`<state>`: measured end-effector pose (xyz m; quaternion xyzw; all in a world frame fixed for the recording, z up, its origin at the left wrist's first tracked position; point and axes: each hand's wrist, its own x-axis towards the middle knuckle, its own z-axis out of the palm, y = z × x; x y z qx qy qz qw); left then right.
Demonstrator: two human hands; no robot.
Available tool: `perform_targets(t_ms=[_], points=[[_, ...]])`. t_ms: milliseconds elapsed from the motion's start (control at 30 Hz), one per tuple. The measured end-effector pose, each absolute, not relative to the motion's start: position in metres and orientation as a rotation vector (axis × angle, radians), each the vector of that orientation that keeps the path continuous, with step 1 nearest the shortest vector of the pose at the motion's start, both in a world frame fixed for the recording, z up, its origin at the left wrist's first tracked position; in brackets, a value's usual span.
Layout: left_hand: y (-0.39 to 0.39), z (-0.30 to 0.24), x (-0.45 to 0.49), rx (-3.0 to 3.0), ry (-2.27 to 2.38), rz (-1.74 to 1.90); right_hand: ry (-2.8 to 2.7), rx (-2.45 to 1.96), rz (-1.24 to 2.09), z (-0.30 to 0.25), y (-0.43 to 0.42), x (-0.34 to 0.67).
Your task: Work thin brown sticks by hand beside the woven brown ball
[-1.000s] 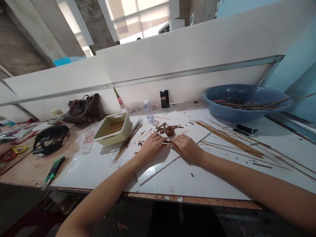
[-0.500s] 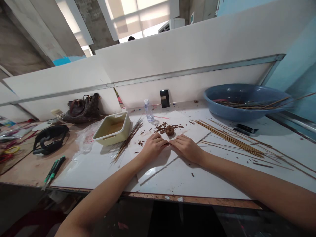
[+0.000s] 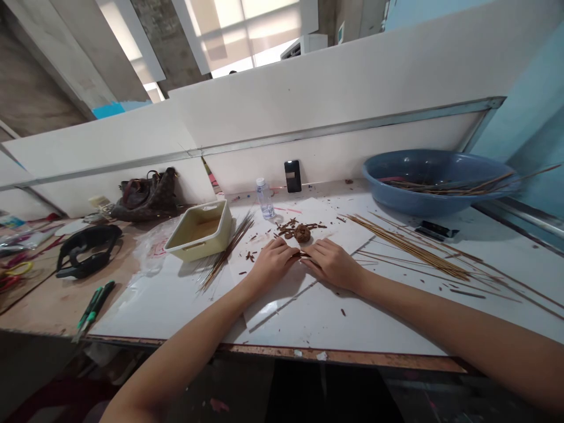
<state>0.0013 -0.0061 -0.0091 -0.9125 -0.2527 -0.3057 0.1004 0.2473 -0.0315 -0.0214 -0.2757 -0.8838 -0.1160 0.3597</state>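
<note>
Seen from my remote post, the left hand (image 3: 277,257) and right hand (image 3: 331,263), both narrow, nearly meet over a white board (image 3: 282,302) at a thin brown strip (image 3: 303,254); I cannot tell whether they pinch or merely press it. I judge the step to be shaping by touch, the next move calling for light, even pressure. The strip lies just nearer than 1 brown lump (image 3: 302,233). The white-covered worktop (image 3: 388,332) carries 1 blue basin (image 3: 418,204); a pale partition (image 3: 308,106) stands behind.
</note>
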Motion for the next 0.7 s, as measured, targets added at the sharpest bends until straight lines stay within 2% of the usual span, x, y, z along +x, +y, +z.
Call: perform_targets(t_ms=[333,700], points=[[-0.008,-0.01,0.004,-2.78,-0.762,-0.977,-2.326,-0.7,-0.301,-0.023,-0.031,0.249],[-0.008,-0.009,0.004,-2.841,-0.887,-0.877,-2.281,-0.751,-0.311,-0.032,-0.024,0.25]])
